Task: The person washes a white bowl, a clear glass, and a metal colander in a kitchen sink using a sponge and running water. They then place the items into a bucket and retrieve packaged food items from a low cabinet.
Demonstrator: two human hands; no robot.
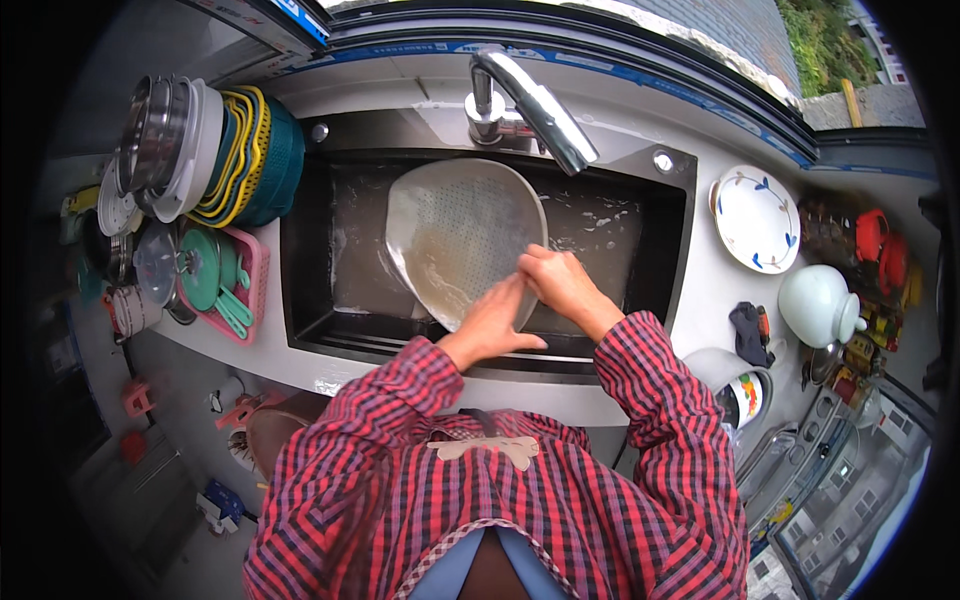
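A pale grey perforated colander rests tilted in the black sink, with cloudy water around it and some in its lower part. At the colander's near right rim my right hand has its fingers curled over the edge. My left hand lies against the same stretch of rim. Its fingers are straight and together, the thumb stands apart, and its fingertips meet the right hand's fingers. What is under the fingertips is hidden. Above the sink the chrome faucet points down to the right, with no stream visible.
Left of the sink stand nested colanders and bowls and a pink basket with a green lidded pot. To the right are a white patterned plate, a pale lidded jar and a dark cloth. A window frame runs behind.
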